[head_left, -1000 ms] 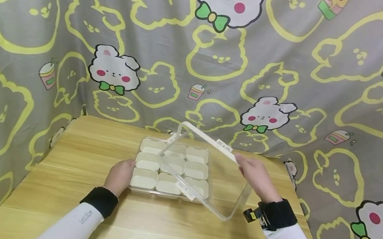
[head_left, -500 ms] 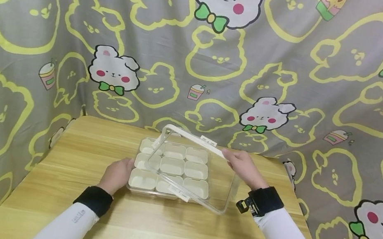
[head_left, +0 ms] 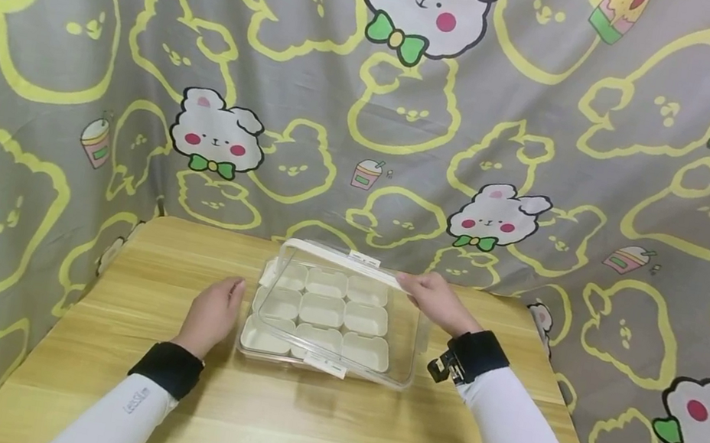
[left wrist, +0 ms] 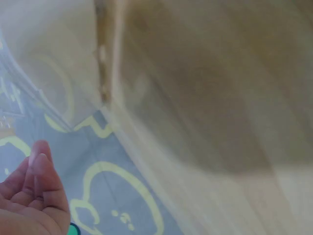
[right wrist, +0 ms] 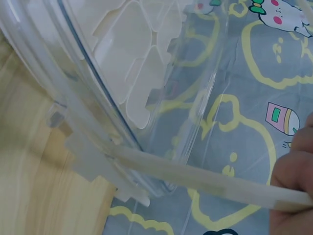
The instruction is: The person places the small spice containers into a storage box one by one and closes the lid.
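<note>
A clear lid [head_left: 401, 381] with white clips lies over a clear plastic box [head_left: 245, 350], slightly off to the right and askew. Small cream cups [head_left: 322, 311] in rows fill the box and show through the lid. My right hand [head_left: 433, 300] grips the lid's white carry handle [head_left: 342, 258] near its right end; the right wrist view shows the fingers around this handle [right wrist: 210, 181]. Left of the box, my left hand [head_left: 213, 314] is held just apart from it, fingers loosely bent. The left wrist view shows that hand [left wrist: 36, 200] holding nothing.
Box and lid stand on a wooden table [head_left: 127, 294]. A grey curtain [head_left: 320, 92] printed with yellow outlines and white rabbit heads hangs behind the table and along both sides.
My right hand has moved the lid left and lowered it over the box. My left hand, which was touching the box's left side, has come away from it.
</note>
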Tool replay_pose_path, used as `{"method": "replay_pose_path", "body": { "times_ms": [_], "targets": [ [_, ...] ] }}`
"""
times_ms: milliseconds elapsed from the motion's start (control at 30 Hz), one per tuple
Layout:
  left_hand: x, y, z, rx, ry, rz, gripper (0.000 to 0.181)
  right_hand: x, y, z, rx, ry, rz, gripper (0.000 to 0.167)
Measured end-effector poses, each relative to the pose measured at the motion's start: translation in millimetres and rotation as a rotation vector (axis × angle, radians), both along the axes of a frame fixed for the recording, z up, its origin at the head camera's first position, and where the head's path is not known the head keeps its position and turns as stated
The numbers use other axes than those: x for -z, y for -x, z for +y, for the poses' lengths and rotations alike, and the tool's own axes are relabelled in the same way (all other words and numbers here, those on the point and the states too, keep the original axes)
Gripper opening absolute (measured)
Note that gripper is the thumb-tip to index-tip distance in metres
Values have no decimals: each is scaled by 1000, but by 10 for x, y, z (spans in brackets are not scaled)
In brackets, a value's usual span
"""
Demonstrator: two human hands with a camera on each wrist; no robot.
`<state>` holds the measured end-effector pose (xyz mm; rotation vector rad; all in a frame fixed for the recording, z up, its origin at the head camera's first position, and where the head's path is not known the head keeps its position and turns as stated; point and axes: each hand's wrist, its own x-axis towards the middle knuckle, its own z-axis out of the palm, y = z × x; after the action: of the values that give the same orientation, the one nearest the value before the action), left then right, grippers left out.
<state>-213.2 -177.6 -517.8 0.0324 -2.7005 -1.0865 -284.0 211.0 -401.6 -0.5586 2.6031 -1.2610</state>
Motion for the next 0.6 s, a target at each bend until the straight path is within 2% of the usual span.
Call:
{"method": "replay_pose_path", "body": {
  "times_ms": [100,233,467,600],
  "targets": [
    [-63,-4,34,15,-6,30,46,15,47,-37,-24,18,-14,63],
    [-94,-6,69,24,12,47,47,20,102,-96,-50,21,-12,64],
    [-142,-34,46,-22,12,58,47,35,166,-212,-69,17,-26,64],
    [-187,-21,47,-14,9,103,45,79,195,-246,-76,20,-48,63]
  ]
}}
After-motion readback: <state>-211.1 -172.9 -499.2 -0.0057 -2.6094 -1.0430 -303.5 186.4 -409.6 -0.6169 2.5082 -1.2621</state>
